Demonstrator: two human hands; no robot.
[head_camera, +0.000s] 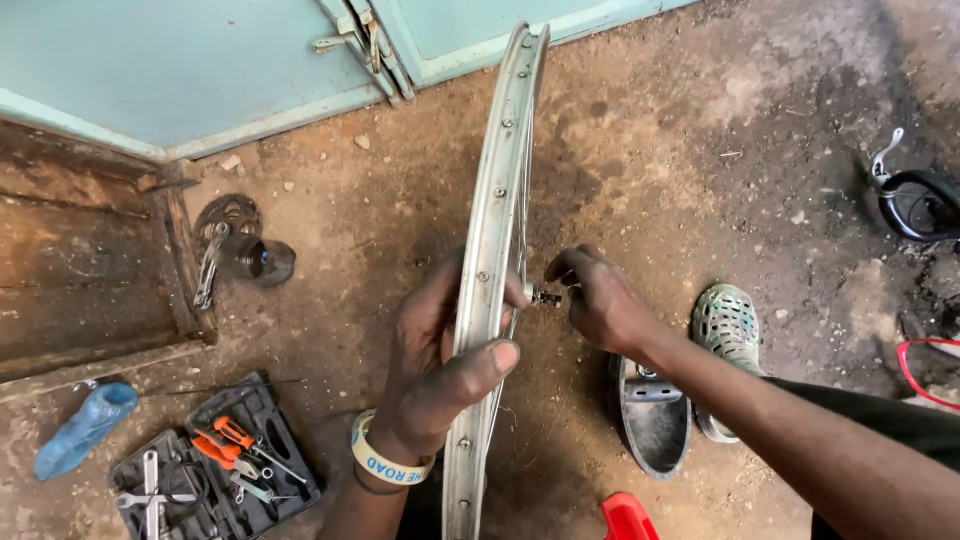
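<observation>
A bare silver bicycle wheel rim (497, 180) stands on edge in front of me, running from the top of the head view down to the bottom. My left hand (435, 365) grips the rim from the left, thumb pressed across its outer face. My right hand (598, 298) is on the rim's right side, its fingertips pinched on a small dark axle nut (544, 296) at the wheel's hub. Thin spokes show just behind the rim.
An open black tool case (205, 460) with orange-handled pliers and spanners lies at lower left, beside a blue plastic bottle (85, 425). A chainring and dark hub part (245, 255) sit by a wooden step. A bicycle saddle (652, 415), a perforated shoe (727, 325) and a red object (628, 518) are near my right arm.
</observation>
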